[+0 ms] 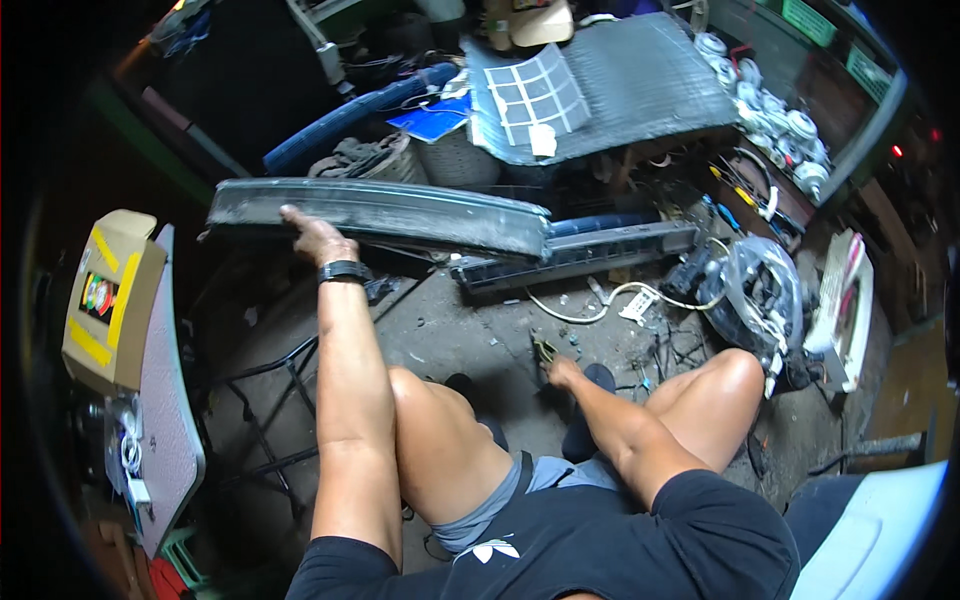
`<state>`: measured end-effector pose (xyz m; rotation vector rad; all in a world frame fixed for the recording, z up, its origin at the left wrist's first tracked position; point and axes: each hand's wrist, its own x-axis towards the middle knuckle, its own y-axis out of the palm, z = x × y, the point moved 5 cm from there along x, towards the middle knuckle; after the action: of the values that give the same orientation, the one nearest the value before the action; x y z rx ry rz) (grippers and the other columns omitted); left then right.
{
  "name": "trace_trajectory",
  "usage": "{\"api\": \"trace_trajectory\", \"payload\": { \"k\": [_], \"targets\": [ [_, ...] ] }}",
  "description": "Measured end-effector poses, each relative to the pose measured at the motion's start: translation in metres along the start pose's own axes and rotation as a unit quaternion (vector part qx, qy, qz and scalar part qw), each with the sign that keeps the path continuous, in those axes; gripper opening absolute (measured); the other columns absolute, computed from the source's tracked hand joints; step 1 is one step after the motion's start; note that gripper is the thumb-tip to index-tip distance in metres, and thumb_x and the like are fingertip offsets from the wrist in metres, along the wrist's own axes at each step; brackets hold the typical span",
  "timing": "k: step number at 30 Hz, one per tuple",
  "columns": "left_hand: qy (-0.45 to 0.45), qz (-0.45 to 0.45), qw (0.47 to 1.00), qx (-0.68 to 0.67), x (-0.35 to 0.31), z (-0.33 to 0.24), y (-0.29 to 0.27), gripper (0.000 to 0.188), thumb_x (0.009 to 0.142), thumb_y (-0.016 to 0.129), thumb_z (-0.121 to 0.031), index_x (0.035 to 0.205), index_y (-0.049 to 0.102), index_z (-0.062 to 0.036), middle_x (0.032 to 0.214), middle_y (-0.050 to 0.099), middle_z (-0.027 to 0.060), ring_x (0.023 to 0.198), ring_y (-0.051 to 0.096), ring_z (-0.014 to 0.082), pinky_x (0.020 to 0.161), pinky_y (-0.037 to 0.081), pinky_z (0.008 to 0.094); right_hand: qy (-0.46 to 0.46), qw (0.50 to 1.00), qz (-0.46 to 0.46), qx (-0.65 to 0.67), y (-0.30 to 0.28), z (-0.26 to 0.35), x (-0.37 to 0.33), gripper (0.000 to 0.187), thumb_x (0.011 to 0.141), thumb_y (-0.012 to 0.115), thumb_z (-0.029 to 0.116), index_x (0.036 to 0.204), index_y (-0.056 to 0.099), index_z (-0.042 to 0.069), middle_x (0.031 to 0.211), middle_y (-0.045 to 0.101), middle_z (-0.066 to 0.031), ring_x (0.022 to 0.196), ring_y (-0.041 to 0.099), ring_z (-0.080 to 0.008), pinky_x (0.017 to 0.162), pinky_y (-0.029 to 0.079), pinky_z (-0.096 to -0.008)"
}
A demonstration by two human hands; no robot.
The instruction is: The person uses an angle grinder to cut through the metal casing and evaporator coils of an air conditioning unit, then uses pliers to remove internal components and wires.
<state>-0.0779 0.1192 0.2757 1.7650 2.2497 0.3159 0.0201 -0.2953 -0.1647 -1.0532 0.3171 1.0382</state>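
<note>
My left hand (322,240), with a black band on its wrist, grips the near edge of a long dark panel (380,205). The panel has a streaked, dusty surface and is raised at a slant above the floor. Its right end overlaps a second long black slotted housing (600,254) lying on the floor. Low between my knees, my right hand (564,372) is closed around a small yellow-green tool (544,350), its jaws or tip too small to make out.
A dark mat (640,85) bearing a white-grid filter (540,95) covers the table ahead. Nearby stands a woven basket (455,155). To the right lie a clear plastic bag (755,295) and a white casing (840,310). At left are a cardboard box (115,300) and a black metal frame (260,410).
</note>
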Motion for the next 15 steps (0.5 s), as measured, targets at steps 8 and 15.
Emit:
{"api": "trace_trajectory", "payload": {
  "k": [8,15],
  "targets": [
    [0.069,0.094,0.993,0.024,-0.006,0.03,0.037,0.106,0.102,0.067,-0.073,0.143,0.056,0.0243,0.146,0.067,0.0307,0.13,0.068,0.0337,0.11,0.056,0.0435,-0.128,0.825,-0.411,0.367,-0.261,-0.001,-0.014,0.046,0.113,0.06,0.045,0.136,0.07,0.005,0.133,0.075,-0.0186,0.125,0.07,-0.0313,0.107,0.053,-0.0441],
    [0.17,0.161,0.961,0.147,-0.062,0.024,0.054,0.095,0.1,0.064,-0.079,0.093,0.073,0.0148,0.088,0.075,0.0189,0.084,0.067,0.0241,0.079,0.055,0.0456,-0.361,0.885,-0.23,0.184,-0.333,0.258,-0.139,0.058,0.114,0.061,0.051,0.144,0.065,0.002,0.136,0.074,-0.0193,0.128,0.068,-0.0303,0.112,0.051,-0.0417]
  ]
}}
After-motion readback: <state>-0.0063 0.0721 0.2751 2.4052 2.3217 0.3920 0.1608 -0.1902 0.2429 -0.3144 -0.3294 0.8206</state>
